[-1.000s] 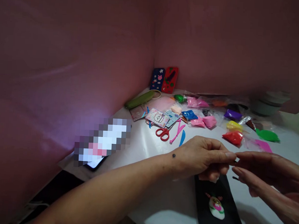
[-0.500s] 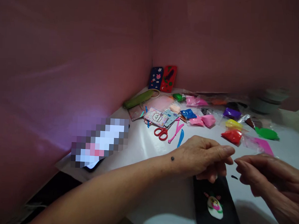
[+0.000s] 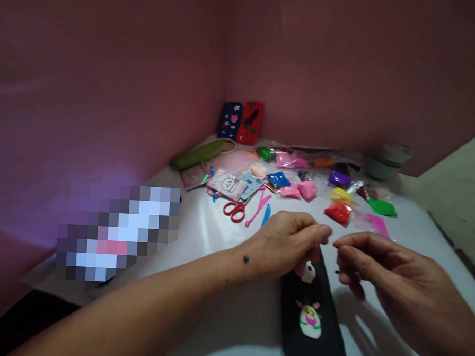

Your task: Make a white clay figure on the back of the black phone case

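My left hand (image 3: 292, 243) hovers over the far end of a black phone case (image 3: 311, 352), thumb and fingers pressed together. Whatever may be in that pinch is too small to make out. Close by on the right, my right hand (image 3: 391, 274) also pinches thumb against forefinger, its grip contents unclear. The fingertips of the two hands almost meet. On the case sits a white clay figure (image 3: 315, 331) with pink, yellow and green details. A second white clay piece (image 3: 308, 273) with a dark spot shows partly under my left hand. A tiny dark bit (image 3: 337, 272) appears beside my right fingers.
Red-handled scissors (image 3: 234, 211), pink tools (image 3: 258, 208) and a blue tool (image 3: 266, 215) lie beyond my left hand. Several bagged clay packs, including a red one (image 3: 338, 213), spread behind. A blurred-out lit screen (image 3: 127, 230) is at left. Two decorated cases (image 3: 240, 122) lean in the corner.
The view has swung right, so things sit further left. The second white clay piece now shows under my left hand. Both hands keep their pinched pose, with a slightly wider gap between them.
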Motion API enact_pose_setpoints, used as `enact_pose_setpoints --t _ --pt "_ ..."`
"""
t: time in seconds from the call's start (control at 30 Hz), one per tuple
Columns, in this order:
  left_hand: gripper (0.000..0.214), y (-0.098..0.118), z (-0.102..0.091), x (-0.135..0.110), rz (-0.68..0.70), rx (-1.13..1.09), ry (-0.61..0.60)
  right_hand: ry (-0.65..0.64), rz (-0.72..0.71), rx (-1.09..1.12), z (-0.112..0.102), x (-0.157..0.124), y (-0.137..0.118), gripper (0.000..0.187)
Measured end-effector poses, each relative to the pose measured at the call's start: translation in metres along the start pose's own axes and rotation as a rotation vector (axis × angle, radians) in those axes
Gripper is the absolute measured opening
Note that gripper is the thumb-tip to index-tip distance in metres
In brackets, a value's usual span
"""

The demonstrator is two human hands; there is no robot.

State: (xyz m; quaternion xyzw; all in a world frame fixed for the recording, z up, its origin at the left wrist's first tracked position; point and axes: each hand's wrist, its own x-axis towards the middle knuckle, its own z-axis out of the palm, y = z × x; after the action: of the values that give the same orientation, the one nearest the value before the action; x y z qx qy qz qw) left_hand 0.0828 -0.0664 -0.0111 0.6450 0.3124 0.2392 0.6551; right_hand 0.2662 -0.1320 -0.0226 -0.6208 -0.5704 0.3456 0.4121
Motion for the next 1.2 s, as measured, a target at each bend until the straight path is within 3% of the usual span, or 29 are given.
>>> enact_pose_setpoints --t 0.1,0.4,0.83,1.07,1.2 --pt "0.027 0.001 -0.001 0.002 0.003 0.014 0.008 -0.086 0.068 0.120 0.004 -0.001 -0.009 0.023" --pt "0.027 0.000 0.000 0.003 0.001 0.060 0.024 -0.029 0.185 0.153 0.005 -0.002 -0.014 0.040" --pt "0.024 0.001 0.001 0.000 0.056 0.078 0.016 -0.050 0.089 0.125 0.007 -0.002 -0.015 0.031" --pt "0.026 0.004 -0.010 0.003 0.113 0.053 0.246 -0.033 0.076 0.058 0.008 -0.002 -0.017 0.029" --pt "0.023 0.005 -0.013 0.005 0.073 0.047 0.278 -0.012 0.101 -0.033 0.009 0.000 -0.022 0.038"
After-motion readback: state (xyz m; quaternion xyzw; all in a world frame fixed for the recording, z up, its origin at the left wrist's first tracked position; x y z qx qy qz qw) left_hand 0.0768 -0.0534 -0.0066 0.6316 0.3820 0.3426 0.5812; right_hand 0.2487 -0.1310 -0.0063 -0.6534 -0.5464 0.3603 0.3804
